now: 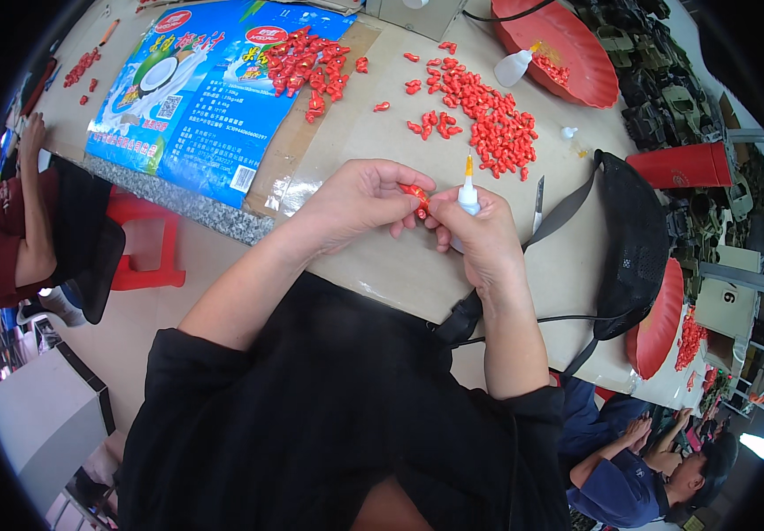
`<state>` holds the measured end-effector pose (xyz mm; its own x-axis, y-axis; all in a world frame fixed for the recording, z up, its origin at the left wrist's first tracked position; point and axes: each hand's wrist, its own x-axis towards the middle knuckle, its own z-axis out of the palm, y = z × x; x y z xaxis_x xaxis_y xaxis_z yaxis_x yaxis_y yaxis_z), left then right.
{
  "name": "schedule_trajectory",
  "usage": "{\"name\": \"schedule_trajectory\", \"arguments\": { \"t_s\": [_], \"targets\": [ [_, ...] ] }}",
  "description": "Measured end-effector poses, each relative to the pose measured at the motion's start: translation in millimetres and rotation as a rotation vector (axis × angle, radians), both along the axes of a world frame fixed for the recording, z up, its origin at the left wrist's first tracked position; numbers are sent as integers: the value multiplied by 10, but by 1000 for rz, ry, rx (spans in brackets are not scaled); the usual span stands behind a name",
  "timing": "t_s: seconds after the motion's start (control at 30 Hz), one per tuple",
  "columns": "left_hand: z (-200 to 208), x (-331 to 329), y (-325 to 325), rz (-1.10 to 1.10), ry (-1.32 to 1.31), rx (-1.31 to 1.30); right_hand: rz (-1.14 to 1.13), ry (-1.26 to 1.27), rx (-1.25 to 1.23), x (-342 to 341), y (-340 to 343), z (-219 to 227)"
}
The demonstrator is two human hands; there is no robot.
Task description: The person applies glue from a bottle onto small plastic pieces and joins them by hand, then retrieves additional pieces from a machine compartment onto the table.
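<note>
Near the front edge of the table, my left hand (351, 205) pinches a small red moulded piece (419, 198) between thumb and fingers. My right hand (490, 232) is closed round a small white squeeze bottle (468, 200), whose amber neck and thin needle tip point up and away from me. The right fingertips also meet the red piece's right side. Beyond my hands lies a loose heap of similar red pieces (499, 124). Another heap (304, 62) sits on a blue printed cardboard sheet (196, 111) at the left.
A second white bottle (513, 68) leans by a red scalloped tray (596, 81). Right of my hand are a slim knife (538, 205) and a black bag (634, 252) with straps. A red stool (169, 261) stands left. Other people sit at left and lower right.
</note>
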<state>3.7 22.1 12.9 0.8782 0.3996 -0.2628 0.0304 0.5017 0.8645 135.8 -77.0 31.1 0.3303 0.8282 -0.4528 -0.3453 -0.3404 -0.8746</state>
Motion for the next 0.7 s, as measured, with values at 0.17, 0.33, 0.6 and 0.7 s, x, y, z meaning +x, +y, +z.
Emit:
{"name": "schedule_trajectory", "arguments": {
  "t_s": [0.17,0.33,0.6,0.7],
  "targets": [
    [11,8,-2,-2,30,10,3,15,-9,21,7,-3],
    [1,18,-2,-4,43,22,20,57,17,47,17,-25],
    [55,7,-14,3,74,84,8,72,9,21,30,6],
    [30,37,-9,7,97,91,7,82,5,49,38,-23]
  ]
}}
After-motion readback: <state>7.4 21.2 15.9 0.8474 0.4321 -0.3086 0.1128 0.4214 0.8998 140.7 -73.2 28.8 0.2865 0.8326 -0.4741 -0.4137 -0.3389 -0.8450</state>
